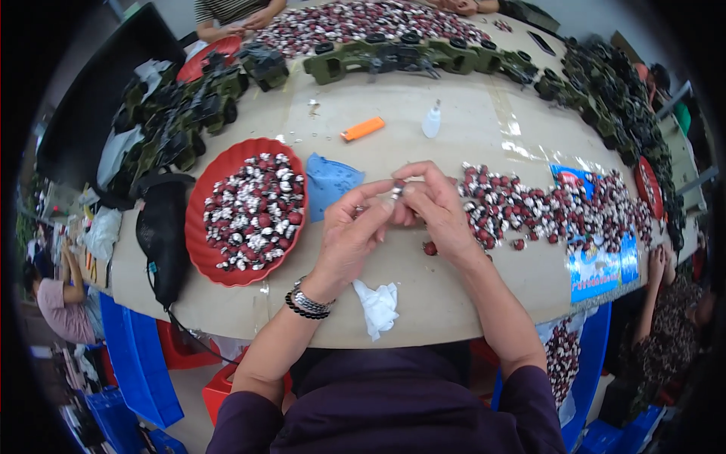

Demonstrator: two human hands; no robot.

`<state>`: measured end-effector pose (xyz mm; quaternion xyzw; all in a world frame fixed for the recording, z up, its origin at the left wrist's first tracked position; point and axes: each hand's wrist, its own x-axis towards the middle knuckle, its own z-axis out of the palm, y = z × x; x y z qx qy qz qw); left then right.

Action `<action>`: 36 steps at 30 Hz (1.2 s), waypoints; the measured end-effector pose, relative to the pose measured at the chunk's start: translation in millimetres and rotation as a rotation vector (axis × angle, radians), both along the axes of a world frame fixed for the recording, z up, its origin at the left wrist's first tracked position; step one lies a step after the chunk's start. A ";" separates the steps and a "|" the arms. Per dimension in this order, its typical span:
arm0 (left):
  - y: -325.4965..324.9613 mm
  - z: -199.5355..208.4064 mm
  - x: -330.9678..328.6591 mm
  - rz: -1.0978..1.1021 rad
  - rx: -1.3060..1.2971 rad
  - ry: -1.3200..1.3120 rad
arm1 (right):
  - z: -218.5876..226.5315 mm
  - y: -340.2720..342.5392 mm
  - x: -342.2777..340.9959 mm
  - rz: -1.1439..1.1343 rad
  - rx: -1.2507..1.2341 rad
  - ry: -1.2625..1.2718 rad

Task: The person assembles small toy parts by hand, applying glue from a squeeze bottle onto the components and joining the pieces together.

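Observation:
Over the middle of the table, my left hand (pixel 348 234) and my right hand (pixel 445 216) meet at the fingertips. Both pinch one small white and dark red piece (pixel 397 189), mostly covered by the fingers. To the left stands a red scalloped tray (pixel 194 231), heaped with similar dark red, white and black pieces (pixel 253 212). A loose pile of such pieces (pixel 522 208) spreads beside my right hand. A blue sheet (pixel 321 178) lies between tray and left hand, and a crumpled white tissue (pixel 376 310) sits near the front edge.
Beyond my hands lie an orange lighter (pixel 364 129) and a small white dropper bottle (pixel 432 122). Green toy vehicles (pixel 393 59) line the back and both sides. A black bag (pixel 162 234) rests left of the tray. Co-workers sit around, one with hands (pixel 261 19) at the far pile.

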<state>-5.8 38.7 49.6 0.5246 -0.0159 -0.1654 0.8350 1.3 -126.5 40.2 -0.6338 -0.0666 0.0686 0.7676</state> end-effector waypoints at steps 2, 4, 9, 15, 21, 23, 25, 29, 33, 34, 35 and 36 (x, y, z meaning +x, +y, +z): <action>1.0 -3.7 1.6 0.099 0.141 -0.203 | 1.6 -1.7 -4.4 -0.043 -0.011 -0.016; 8.6 -5.7 8.8 0.352 0.497 -0.661 | 2.3 -2.6 -5.3 -0.082 -0.014 -0.029; 53.0 26.3 28.7 0.894 1.179 -1.000 | -5.9 -9.5 -2.4 -0.150 0.031 -0.056; 64.2 39.1 27.5 1.034 1.517 -0.911 | -6.2 -8.4 1.8 -0.180 0.021 -0.130; 14.2 19.6 4.7 0.371 0.562 -0.670 | 5.1 0.0 -5.9 -0.177 0.176 -0.103; 4.3 3.2 -0.7 0.260 0.369 -0.588 | -2.6 3.5 -9.5 -0.162 0.170 -0.085; -2.8 -4.5 -2.0 0.007 -0.015 -0.188 | -6.4 5.2 -14.9 -0.135 0.178 -0.122; 2.5 -10.0 1.4 -0.072 -0.168 -0.067 | -2.0 11.4 -19.2 -0.117 0.076 -0.240; -1.7 -8.9 1.4 -0.087 -0.259 -0.053 | 5.5 0.9 -11.9 -0.115 -0.133 -0.297; -1.4 -8.6 2.6 -0.093 -0.319 -0.023 | 8.5 0.8 -7.7 -0.255 -0.018 -0.299; -0.9 -8.2 4.2 -0.103 -0.379 0.009 | 11.9 -4.3 0.1 -0.262 -0.022 -0.304; 1.3 -13.1 7.3 -0.114 -0.380 -0.003 | 14.4 -12.4 10.6 -0.428 -0.034 -0.244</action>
